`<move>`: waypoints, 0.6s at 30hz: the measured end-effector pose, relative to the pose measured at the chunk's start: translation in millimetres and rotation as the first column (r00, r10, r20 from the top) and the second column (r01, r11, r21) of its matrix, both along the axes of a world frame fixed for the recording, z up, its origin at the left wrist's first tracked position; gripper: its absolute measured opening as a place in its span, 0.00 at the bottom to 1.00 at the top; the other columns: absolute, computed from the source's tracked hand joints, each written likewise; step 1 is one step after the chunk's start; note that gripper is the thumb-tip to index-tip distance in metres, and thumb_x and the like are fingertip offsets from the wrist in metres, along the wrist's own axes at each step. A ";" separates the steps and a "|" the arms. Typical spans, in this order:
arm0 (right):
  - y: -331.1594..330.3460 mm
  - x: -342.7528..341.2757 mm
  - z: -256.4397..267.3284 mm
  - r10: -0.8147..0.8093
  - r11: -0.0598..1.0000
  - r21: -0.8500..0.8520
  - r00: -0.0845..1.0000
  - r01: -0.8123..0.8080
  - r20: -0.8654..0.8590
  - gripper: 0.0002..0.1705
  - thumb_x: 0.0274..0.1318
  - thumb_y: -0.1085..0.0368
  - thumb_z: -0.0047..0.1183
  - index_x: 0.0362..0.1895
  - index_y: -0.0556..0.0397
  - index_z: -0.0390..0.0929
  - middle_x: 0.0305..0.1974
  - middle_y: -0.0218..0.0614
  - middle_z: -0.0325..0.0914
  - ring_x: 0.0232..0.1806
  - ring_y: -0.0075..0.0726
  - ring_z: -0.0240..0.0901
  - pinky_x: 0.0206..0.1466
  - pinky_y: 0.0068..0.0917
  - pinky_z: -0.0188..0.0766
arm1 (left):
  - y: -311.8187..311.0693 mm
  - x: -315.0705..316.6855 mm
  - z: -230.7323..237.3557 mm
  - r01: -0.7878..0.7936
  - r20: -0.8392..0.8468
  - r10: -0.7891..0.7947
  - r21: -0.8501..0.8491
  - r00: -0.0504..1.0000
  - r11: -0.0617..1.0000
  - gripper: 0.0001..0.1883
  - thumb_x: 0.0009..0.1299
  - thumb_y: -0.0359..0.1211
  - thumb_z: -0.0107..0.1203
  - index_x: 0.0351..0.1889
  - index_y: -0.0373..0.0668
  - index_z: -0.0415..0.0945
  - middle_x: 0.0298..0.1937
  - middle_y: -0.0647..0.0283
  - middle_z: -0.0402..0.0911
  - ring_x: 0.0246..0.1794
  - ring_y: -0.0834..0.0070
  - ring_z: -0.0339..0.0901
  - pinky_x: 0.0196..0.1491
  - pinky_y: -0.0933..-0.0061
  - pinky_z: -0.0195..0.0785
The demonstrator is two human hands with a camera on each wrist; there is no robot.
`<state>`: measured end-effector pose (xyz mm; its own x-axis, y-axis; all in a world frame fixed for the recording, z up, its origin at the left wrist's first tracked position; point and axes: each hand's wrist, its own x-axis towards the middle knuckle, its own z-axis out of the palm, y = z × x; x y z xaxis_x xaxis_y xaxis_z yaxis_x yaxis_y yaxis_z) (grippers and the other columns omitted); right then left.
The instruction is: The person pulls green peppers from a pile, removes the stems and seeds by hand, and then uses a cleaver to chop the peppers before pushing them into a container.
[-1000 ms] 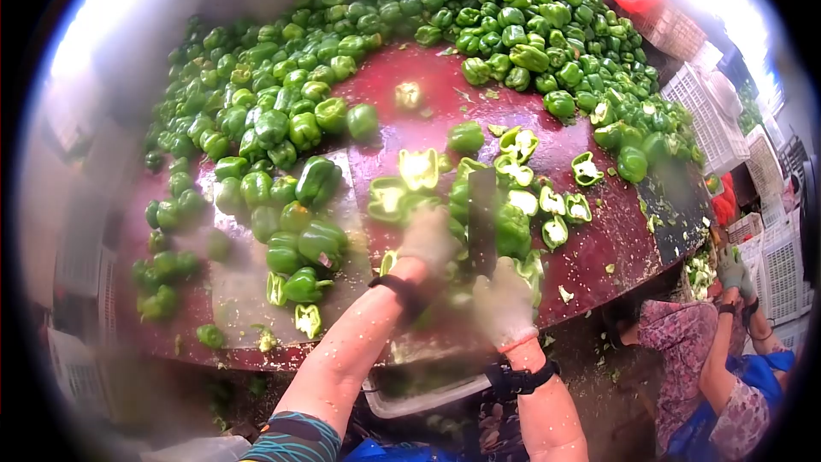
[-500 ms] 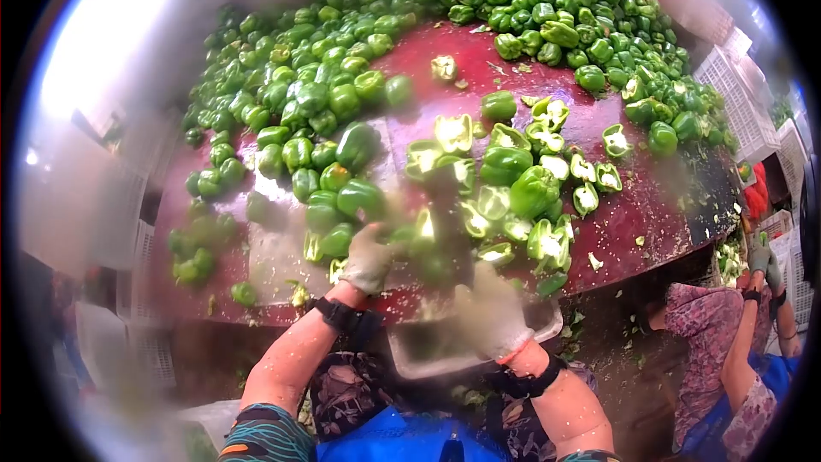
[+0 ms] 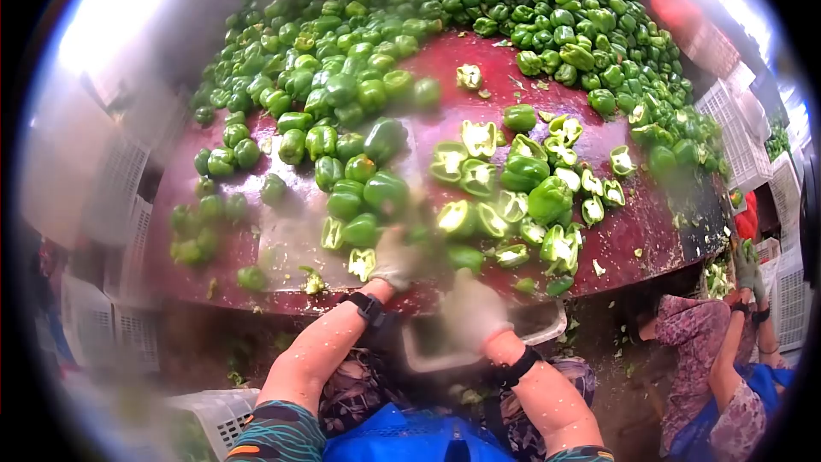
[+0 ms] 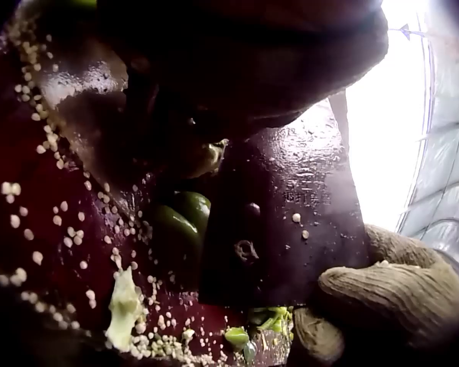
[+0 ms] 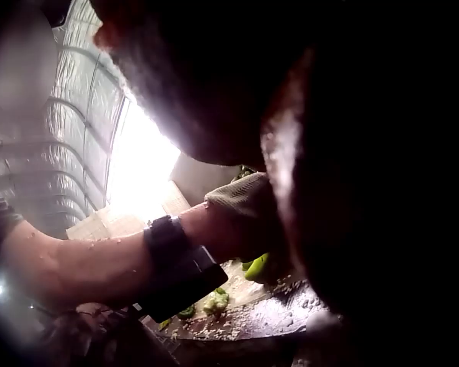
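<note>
In the head view my gloved left hand (image 3: 395, 261) is near the table's front edge, its fingers curled at a blurred green bell pepper (image 3: 416, 236). The left wrist view shows this hand dark above, with part of a glossy green pepper (image 4: 185, 218) below it. My gloved right hand (image 3: 475, 312) grips a cleaver (image 4: 291, 206), its broad, seed-flecked blade close beside the left hand. Pale cut pepper halves (image 3: 479, 139) lie just beyond the hands. Several whole peppers (image 3: 386, 193) sit left of them. The right wrist view is mostly dark.
Large heaps of whole peppers (image 3: 577, 56) cover the back of the red table (image 3: 616, 248). Seeds and scraps litter its front edge. Below that edge is a pale-rimmed tub (image 3: 560, 322). Another person (image 3: 697, 359) works at the right, near stacked white crates (image 3: 734, 133).
My left hand has gone from the cut halves to the whole peppers at the left, then slightly back toward the right hand. The cleaver has left the cut peppers and come nearer the table's front edge.
</note>
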<state>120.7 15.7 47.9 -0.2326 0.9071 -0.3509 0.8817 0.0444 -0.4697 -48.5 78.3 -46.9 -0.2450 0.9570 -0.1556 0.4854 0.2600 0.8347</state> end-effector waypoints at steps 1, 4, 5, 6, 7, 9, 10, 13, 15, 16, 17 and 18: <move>2.5 -3.1 -0.1 0.000 1.000 -0.006 1.000 0.001 0.021 0.15 0.58 0.63 0.46 0.45 0.61 0.68 0.32 0.57 0.81 0.37 0.64 0.80 0.43 0.52 0.76 | 0.7 2.5 6.3 -0.004 -0.031 0.004 -0.004 1.000 1.000 0.16 0.58 0.27 0.65 0.45 0.36 0.79 0.37 0.60 0.82 0.36 0.74 0.78 0.43 0.73 0.72; 7.8 -5.5 -21.7 0.071 0.997 0.009 0.996 -0.071 0.057 0.15 0.57 0.64 0.46 0.46 0.62 0.69 0.33 0.57 0.81 0.39 0.63 0.80 0.44 0.51 0.77 | 5.4 4.6 8.4 -0.013 -0.066 0.010 -0.041 0.998 0.999 0.19 0.56 0.31 0.67 0.45 0.36 0.79 0.38 0.56 0.83 0.39 0.66 0.80 0.47 0.69 0.73; 11.0 1.7 -59.2 0.135 0.990 0.043 0.990 -0.137 0.050 0.16 0.57 0.65 0.45 0.46 0.62 0.69 0.34 0.57 0.81 0.39 0.63 0.80 0.44 0.51 0.77 | 7.0 5.3 16.4 -0.015 -0.087 0.009 -0.066 0.996 0.998 0.20 0.55 0.32 0.68 0.45 0.36 0.79 0.38 0.55 0.83 0.39 0.65 0.81 0.47 0.68 0.73; 13.7 -1.3 -57.3 0.163 0.985 0.050 0.986 -0.165 0.043 0.16 0.57 0.65 0.45 0.47 0.63 0.69 0.34 0.58 0.81 0.40 0.63 0.80 0.45 0.51 0.77 | 9.3 4.3 14.4 -0.018 -0.096 0.013 -0.054 0.995 0.998 0.21 0.55 0.33 0.68 0.46 0.36 0.78 0.39 0.54 0.83 0.40 0.64 0.81 0.48 0.67 0.73; 16.2 -4.0 -56.2 0.191 0.980 0.058 0.981 -0.193 0.037 0.16 0.57 0.65 0.45 0.47 0.63 0.70 0.35 0.58 0.81 0.40 0.64 0.80 0.46 0.50 0.77 | 8.4 2.9 11.3 -0.022 -0.106 0.017 -0.050 0.994 0.999 0.22 0.55 0.33 0.68 0.46 0.35 0.78 0.39 0.54 0.83 0.40 0.63 0.81 0.48 0.67 0.73; 24.1 -4.0 -33.5 0.169 0.985 0.023 0.985 -0.170 0.029 0.16 0.57 0.65 0.45 0.47 0.63 0.71 0.36 0.59 0.81 0.42 0.64 0.80 0.47 0.50 0.77 | 8.4 0.7 7.4 -0.028 -0.097 0.024 -0.048 0.995 0.998 0.23 0.55 0.33 0.68 0.48 0.35 0.77 0.40 0.53 0.83 0.42 0.62 0.81 0.49 0.66 0.73; 28.6 -8.1 -19.3 0.114 0.993 -0.035 0.993 -0.114 0.013 0.16 0.57 0.65 0.45 0.47 0.63 0.71 0.37 0.60 0.81 0.43 0.64 0.80 0.48 0.50 0.76 | 9.2 0.2 6.3 -0.030 -0.078 0.026 -0.049 0.997 0.998 0.24 0.55 0.33 0.68 0.49 0.35 0.77 0.40 0.52 0.83 0.42 0.61 0.81 0.49 0.66 0.73; 38.4 -17.8 -21.3 0.063 0.992 -0.110 0.998 -0.061 0.016 0.16 0.57 0.66 0.46 0.47 0.64 0.71 0.40 0.61 0.81 0.46 0.63 0.80 0.50 0.49 0.76 | 8.7 7.4 53.3 -0.012 -0.005 0.011 -0.174 1.000 0.985 0.27 0.55 0.34 0.67 0.52 0.34 0.75 0.42 0.51 0.82 0.45 0.61 0.80 0.51 0.66 0.73; 48.3 -22.8 -43.6 0.074 0.985 -0.160 0.997 -0.069 0.028 0.16 0.58 0.66 0.46 0.47 0.64 0.72 0.44 0.62 0.80 0.48 0.61 0.79 0.52 0.48 0.75 | 7.9 15.8 60.4 0.014 -0.054 -0.026 -0.196 0.998 0.981 0.28 0.55 0.34 0.67 0.53 0.33 0.74 0.44 0.50 0.82 0.46 0.60 0.80 0.52 0.66 0.72; 53.7 -27.3 -28.6 0.024 0.969 -0.245 0.999 -0.018 0.023 0.16 0.57 0.66 0.46 0.48 0.63 0.72 0.46 0.61 0.80 0.49 0.60 0.79 0.54 0.48 0.75 | 8.0 16.8 49.7 0.026 -0.137 -0.048 -0.154 0.989 0.988 0.29 0.55 0.35 0.67 0.53 0.33 0.74 0.45 0.50 0.81 0.47 0.60 0.80 0.53 0.66 0.72; 54.2 -26.8 -30.8 0.003 0.970 -0.242 1.000 -0.003 0.000 0.16 0.57 0.66 0.47 0.48 0.63 0.72 0.46 0.61 0.80 0.49 0.60 0.79 0.54 0.47 0.75 | 7.2 17.3 39.2 0.042 -0.217 -0.067 -0.118 0.974 0.992 0.29 0.54 0.35 0.68 0.54 0.33 0.74 0.46 0.49 0.81 0.47 0.59 0.79 0.54 0.66 0.71; 53.5 -22.5 -36.4 -0.027 0.971 -0.237 1.000 0.023 -0.014 0.17 0.57 0.66 0.48 0.49 0.62 0.73 0.46 0.60 0.80 0.49 0.60 0.80 0.54 0.47 0.75 | 5.4 21.9 51.1 0.008 -0.104 -0.024 -0.151 0.994 0.988 0.29 0.54 0.37 0.68 0.52 0.34 0.75 0.48 0.48 0.80 0.49 0.56 0.78 0.54 0.64 0.71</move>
